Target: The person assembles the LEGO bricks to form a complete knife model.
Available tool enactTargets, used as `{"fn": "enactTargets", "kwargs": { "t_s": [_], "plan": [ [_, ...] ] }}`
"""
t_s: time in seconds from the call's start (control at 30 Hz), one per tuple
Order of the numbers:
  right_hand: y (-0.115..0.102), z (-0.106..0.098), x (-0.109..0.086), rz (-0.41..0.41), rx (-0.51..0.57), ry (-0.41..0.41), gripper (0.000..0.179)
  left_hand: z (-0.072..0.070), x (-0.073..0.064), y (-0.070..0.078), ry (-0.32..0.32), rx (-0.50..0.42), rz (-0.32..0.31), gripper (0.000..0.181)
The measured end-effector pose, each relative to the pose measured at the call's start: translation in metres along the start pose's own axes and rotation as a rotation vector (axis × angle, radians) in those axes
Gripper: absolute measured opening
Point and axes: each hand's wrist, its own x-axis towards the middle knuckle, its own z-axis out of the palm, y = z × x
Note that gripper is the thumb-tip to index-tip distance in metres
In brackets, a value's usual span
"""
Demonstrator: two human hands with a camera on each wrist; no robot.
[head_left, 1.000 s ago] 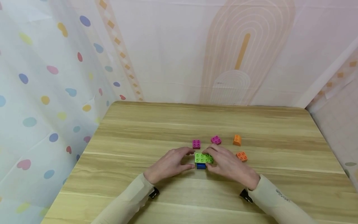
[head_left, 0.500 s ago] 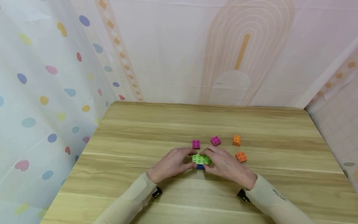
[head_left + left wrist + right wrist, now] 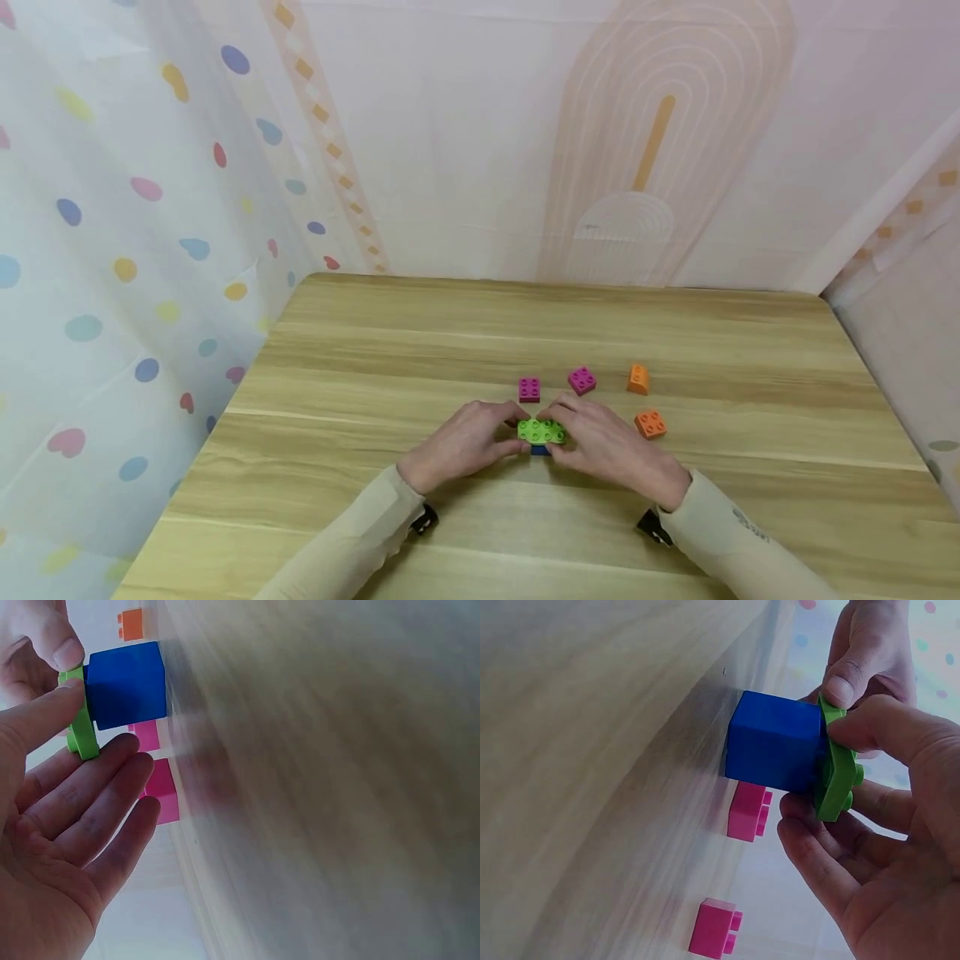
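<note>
Under green brick, blue block, broad from wrists, sliver from head

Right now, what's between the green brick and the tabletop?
The blue block: both wrist views show it under the green brick, above the tabletop.

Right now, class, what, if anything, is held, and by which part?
The green brick, by its long edges: the left hand at its left end, the right hand at its right.
</note>
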Motion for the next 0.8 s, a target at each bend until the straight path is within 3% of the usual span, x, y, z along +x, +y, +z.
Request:
{"fn": "enactTargets", "kwargs": {
  "t_s": [0.8],
  "plan": [
    [0.0094, -0.0001, -0.0034, -0.013, 0.08, -0.019, 0.039, 0.0032, 0.0056, -0.0029, 0.001, -0.073, 0.001, 0.027]
  ]
}}
